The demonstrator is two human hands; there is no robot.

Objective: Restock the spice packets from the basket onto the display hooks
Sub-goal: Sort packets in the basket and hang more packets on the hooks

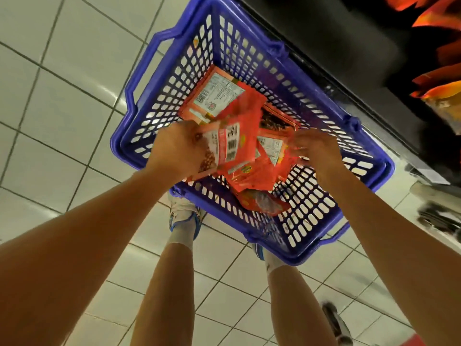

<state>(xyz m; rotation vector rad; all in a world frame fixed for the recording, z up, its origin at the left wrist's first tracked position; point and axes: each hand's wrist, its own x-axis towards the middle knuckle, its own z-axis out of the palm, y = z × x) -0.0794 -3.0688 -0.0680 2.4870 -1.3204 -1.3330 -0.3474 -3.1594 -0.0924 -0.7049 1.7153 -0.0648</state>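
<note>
Left hand (178,146) pinches a loose fan of orange foil spice packets (234,148) over the blue plastic basket (139,143), right hand (315,152) fingers curled on their edge; slippage likely.

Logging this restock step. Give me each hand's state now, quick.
Left hand: grips a bunch of orange spice packets over the blue basket.
Right hand: fingers on the packets in the basket; blurred, grip cannot be told.

1 basket (159,78), 2 hands, sev. pkts (219,96)
</note>
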